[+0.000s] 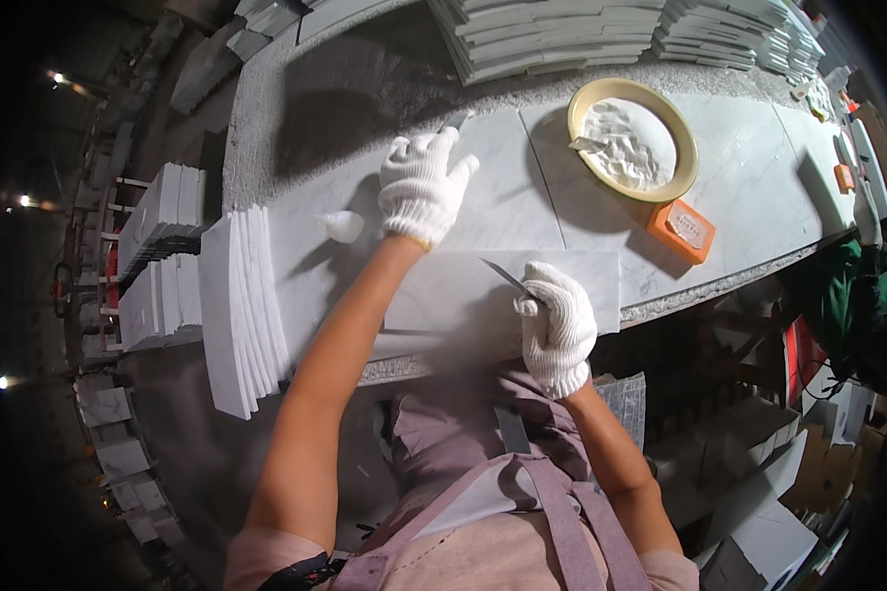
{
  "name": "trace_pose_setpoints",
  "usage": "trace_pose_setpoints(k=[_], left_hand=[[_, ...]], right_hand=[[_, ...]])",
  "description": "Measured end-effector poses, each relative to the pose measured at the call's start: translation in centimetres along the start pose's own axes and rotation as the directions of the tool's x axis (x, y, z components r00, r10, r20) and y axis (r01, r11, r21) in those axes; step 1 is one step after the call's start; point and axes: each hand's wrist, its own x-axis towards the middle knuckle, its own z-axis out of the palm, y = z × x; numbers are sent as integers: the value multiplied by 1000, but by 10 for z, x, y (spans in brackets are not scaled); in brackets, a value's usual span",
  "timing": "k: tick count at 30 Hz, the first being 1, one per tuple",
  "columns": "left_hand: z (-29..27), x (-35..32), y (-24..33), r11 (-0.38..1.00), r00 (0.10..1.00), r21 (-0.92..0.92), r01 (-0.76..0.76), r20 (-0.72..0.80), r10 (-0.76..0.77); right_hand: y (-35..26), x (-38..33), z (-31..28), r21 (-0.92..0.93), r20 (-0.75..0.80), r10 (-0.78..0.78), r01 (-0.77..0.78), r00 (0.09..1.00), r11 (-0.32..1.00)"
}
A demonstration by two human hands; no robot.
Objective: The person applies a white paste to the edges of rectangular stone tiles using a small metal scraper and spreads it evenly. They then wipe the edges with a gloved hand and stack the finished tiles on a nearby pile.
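My right hand (pixel 557 325), in a white knit glove, is closed around a knife with a thin, pointed metal blade (pixel 504 274). The blade points up and left over a white marbled tile (pixel 434 291) lying at the table's near edge. My left hand (pixel 424 185), gloved the same way, reaches out beyond the tile with fingers and thumb apart. By its fingertips is a small grey flat piece (pixel 458 119), partly hidden; whether the fingers touch it I cannot tell. A small whitish translucent nozzle-like bottle (pixel 341 226) lies left of this hand.
A yellow-rimmed bowl (pixel 688 163) of white powder or paste, with a flat tool in it, sits right of centre. An orange box (pixel 680 232) touches its near side. Tile stacks stand at the back (pixel 552 34) and left (pixel 235 310). Grey slabs (pixel 562 172) cover the tabletop.
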Motion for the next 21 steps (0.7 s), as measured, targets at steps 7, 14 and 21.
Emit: trace_pose_setpoints(k=[7,14,21], left_hand=[[23,41,-9,970,991,241,31,117,-60],[1,9,0,866,946,-417,276,-40,-321],[-59,-119,-17,448,846,-751,485,275,-456]], right_hand=[[0,0,1,-15,10,40,-40,999,999],[-1,1,-2,-22,42,16,-15,999,1000],[-2,1,0,-8,35,37,-37,999,999]])
